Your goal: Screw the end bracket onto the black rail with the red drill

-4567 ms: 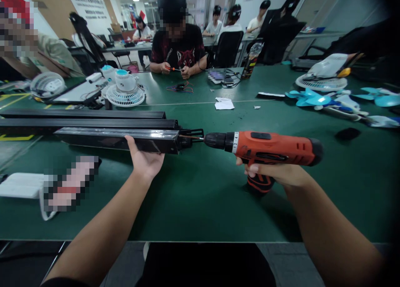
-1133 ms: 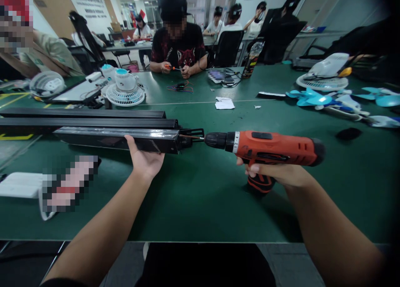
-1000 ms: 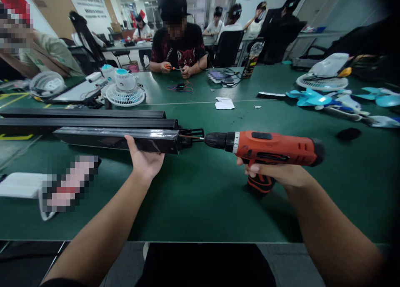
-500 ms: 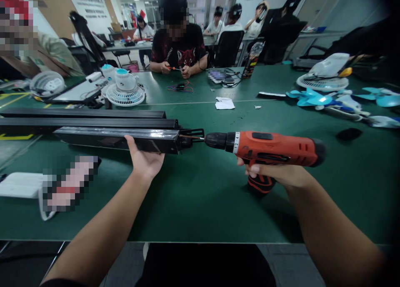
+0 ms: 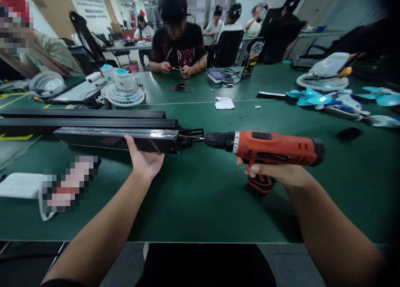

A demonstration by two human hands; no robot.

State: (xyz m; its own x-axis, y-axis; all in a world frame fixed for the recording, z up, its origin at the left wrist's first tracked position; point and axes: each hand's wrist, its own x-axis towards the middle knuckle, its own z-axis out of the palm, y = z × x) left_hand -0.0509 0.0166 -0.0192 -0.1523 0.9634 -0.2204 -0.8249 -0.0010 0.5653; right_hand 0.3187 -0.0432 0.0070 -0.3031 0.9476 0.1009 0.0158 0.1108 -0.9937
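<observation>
My left hand (image 5: pixel 145 162) grips a long black rectangular bar (image 5: pixel 103 139) near its right end, thumb on the near side and the other fingers hidden beneath. A black slotted bracket (image 5: pixel 195 132) sticks out from that end. My right hand (image 5: pixel 268 171) is wrapped round the handle of a red and black cordless drill (image 5: pixel 275 147), which lies level and points left. The drill's bit reaches the end of the bar beside the bracket; its exact contact point is too small to make out. Two more black bars (image 5: pixel 84 122) lie just behind the held one.
A blurred-out phone-like object (image 5: pixel 73 182) and a white box-like item (image 5: pixel 20 185) lie at left. White fans (image 5: pixel 125 91) stand farther back. Paper scraps (image 5: pixel 224 103), blue fan blades (image 5: pixel 309 97) and a bottle (image 5: pixel 251 61) are beyond the drill. Across the table a person (image 5: pixel 178 45) holds a screwdriver.
</observation>
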